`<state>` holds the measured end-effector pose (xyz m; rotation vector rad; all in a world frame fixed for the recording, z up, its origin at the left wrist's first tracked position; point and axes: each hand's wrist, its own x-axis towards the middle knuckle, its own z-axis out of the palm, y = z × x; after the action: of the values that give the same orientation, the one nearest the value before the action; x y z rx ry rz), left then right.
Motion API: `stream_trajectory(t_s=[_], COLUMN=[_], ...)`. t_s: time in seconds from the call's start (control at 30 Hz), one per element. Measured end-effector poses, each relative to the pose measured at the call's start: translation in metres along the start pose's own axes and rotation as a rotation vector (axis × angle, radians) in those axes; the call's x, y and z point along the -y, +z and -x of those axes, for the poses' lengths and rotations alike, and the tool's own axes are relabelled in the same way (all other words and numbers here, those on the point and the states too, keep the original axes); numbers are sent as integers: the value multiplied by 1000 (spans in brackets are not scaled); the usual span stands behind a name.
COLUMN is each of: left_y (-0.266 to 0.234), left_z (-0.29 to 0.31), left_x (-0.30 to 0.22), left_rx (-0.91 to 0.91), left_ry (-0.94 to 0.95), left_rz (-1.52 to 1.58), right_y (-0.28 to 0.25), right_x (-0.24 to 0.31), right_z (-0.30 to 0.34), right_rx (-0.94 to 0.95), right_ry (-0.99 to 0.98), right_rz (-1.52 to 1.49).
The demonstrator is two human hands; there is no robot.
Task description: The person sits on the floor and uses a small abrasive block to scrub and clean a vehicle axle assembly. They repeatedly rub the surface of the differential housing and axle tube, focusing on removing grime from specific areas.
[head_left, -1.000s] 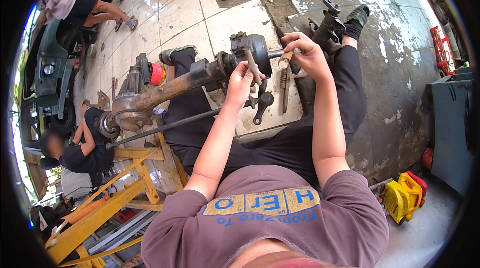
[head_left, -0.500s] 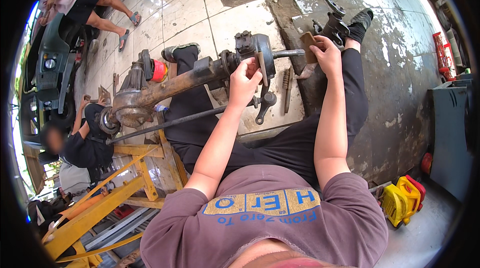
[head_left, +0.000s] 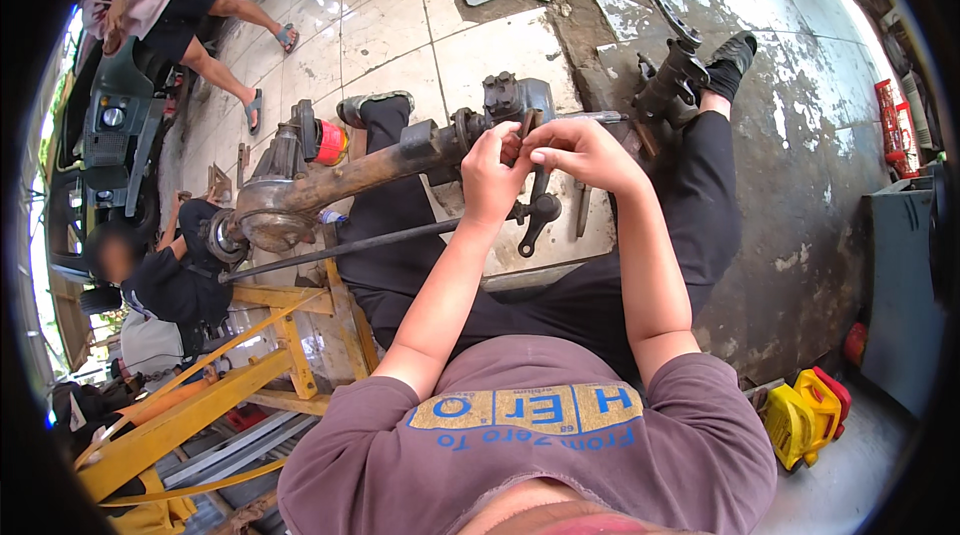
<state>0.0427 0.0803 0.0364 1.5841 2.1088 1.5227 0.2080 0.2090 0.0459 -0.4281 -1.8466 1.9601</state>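
A rusty vehicle axle (head_left: 345, 180) lies across in front of me, with a round differential housing (head_left: 273, 215) at its left end and a dark steering knuckle (head_left: 520, 100) at its right. My left hand (head_left: 490, 175) is closed in a pinch on a thin brownish strip (head_left: 531, 122) beside the knuckle. Against the same strip, the fingers of my right hand (head_left: 590, 157) are pinched too; its exact shape is partly hidden by them. The shaft end (head_left: 600, 118) sticks out just beyond my right hand. A flat brown piece (head_left: 648, 140) rests by the right leg.
Below the axle runs a long tie rod (head_left: 390, 235) with a dark lever arm (head_left: 540, 225). A brush (head_left: 583, 210) lies on the tile. Near my right foot stands a dark metal part (head_left: 675, 75). Yellow stands (head_left: 190, 415) and a seated person (head_left: 165, 275) are at left.
My right hand has moved left from beyond the shaft end to meet my left hand. The brown piece it held is out of its fingers. The standing person at upper left has shifted slightly.
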Motion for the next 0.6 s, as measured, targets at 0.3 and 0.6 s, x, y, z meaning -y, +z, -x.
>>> stream_trajectory(t_s=[0.3, 0.6], left_y=[-13, -14], left_z=[14, 19], left_x=[6, 28], left_rx=[-52, 67], left_ry=[8, -361], left_rz=[-43, 631], right_y=[44, 24], right_x=[3, -23], right_z=[-14, -14], right_rx=[-347, -151], right_ry=[87, 93], right_rz=[175, -366])
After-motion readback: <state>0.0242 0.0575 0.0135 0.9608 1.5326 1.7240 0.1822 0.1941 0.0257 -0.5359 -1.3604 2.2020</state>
